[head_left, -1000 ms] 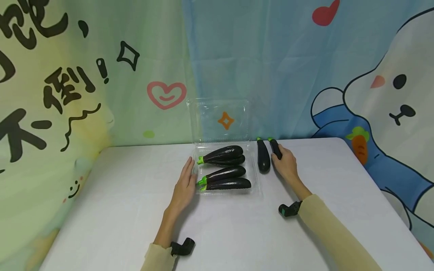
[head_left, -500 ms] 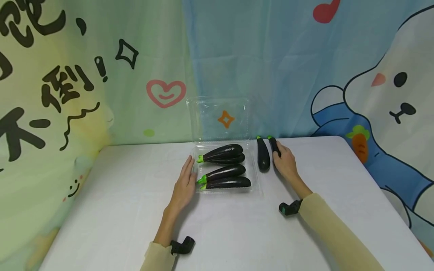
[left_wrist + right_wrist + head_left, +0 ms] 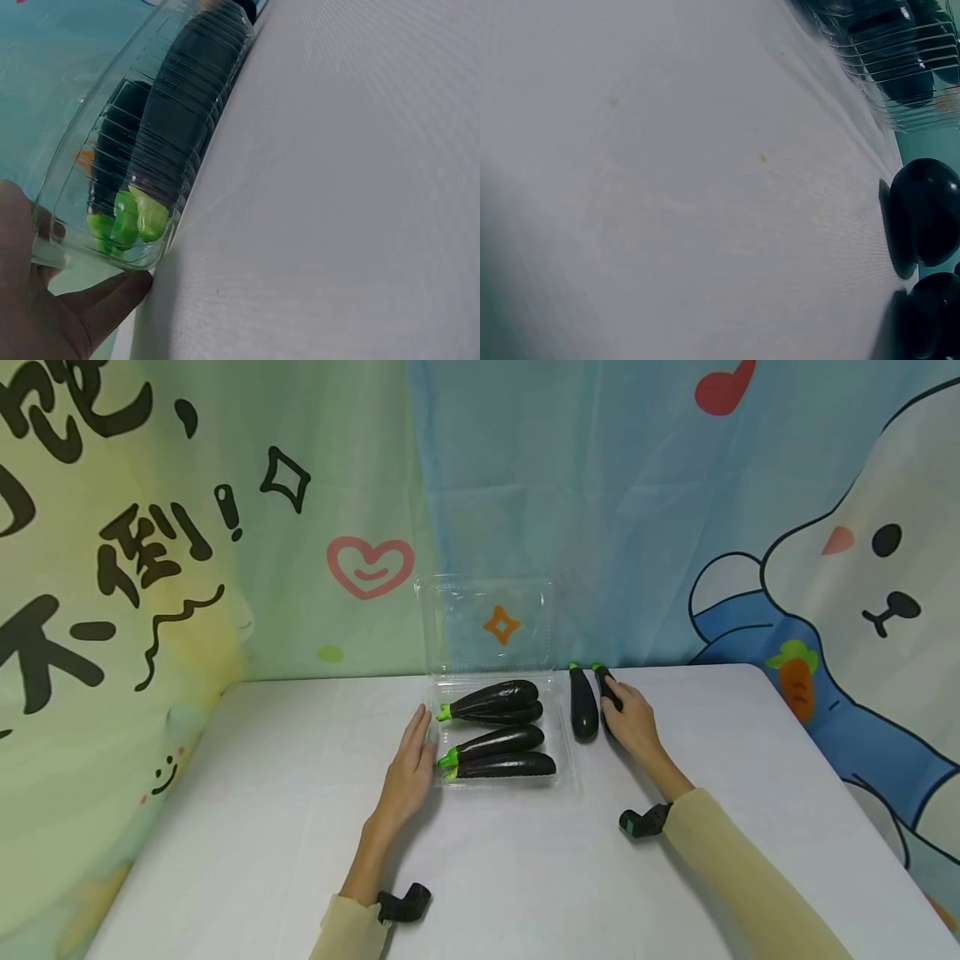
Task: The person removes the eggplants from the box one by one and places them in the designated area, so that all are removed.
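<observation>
A clear plastic clamshell box stands with its lid raised, and several dark, shiny eggplants with green stems lie crosswise in it. My left hand rests along the box's left side with straight fingers. In the left wrist view, thumb and fingers of that hand touch the box's ribbed end wall. My right hand grips an eggplant on the table to the box's right; its green stem points away. A loose eggplant lies between that one and the box. The right wrist view does not clearly show the hand.
Behind the box, the transparent lid leans upright near a printed curtain. A white cloth covers the table, whose far edge lies close to the curtain. Each wrist wears a black camera.
Both hands stay where they are, the right on its eggplant and the left against the box. Only the head view shifts slightly.
</observation>
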`<state>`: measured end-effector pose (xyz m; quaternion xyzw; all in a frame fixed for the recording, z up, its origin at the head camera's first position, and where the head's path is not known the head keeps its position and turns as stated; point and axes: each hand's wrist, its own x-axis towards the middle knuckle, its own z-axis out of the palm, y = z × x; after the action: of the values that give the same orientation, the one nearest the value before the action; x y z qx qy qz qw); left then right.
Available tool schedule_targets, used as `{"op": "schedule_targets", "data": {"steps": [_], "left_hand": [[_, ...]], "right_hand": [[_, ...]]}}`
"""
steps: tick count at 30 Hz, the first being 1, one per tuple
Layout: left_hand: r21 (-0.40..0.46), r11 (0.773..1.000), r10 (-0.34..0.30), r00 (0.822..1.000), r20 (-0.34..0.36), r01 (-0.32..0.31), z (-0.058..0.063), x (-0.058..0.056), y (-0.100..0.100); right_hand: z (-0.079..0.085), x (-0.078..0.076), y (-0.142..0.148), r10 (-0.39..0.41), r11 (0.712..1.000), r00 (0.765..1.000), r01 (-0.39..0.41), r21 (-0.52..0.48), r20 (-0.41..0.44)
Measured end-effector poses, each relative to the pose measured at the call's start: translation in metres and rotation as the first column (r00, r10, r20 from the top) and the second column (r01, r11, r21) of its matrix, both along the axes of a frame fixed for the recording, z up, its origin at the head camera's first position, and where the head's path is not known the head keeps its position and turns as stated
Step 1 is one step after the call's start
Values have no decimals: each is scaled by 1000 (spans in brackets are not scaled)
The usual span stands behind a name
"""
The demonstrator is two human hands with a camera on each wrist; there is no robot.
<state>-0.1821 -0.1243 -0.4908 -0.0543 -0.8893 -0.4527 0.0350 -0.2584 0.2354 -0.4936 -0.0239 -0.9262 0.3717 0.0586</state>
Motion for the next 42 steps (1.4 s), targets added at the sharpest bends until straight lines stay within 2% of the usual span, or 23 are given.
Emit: {"op": "schedule_targets", "data": {"steps": [7, 14, 20, 27, 30, 36, 42], "left_hand": [[-2, 1000, 4, 1000, 3, -4, 0, 0, 0], [-5, 1000, 6, 1000, 7, -6, 1, 1, 0], [-11, 1000, 3, 1000, 3, -3, 0, 0, 0], [-12, 1000, 0, 1000, -13, 0, 1, 1, 0], [-13, 1000, -3, 1000, -27, 3, 1, 1, 0], [-19, 1000, -3, 999, -32, 3, 0, 1, 0], [-22, 1000, -9, 1000, -26, 8, 0, 1, -1]], "right_hand": [[5, -1, 0, 5, 1000, 1000, -5, 17, -28], [21, -2, -4, 24, 1000, 985, -26, -4, -173], [33, 2, -13, 93, 995, 964, -99, -11, -248], [43, 8, -29, 197, 980, 950, -197, 27, -243], [49, 12, -40, 249, 968, 934, -249, 34, -256], [59, 22, -65, 358, 931, 881, -363, 44, -308], [67, 27, -85, 443, 890, 846, -454, 36, -297]]}}
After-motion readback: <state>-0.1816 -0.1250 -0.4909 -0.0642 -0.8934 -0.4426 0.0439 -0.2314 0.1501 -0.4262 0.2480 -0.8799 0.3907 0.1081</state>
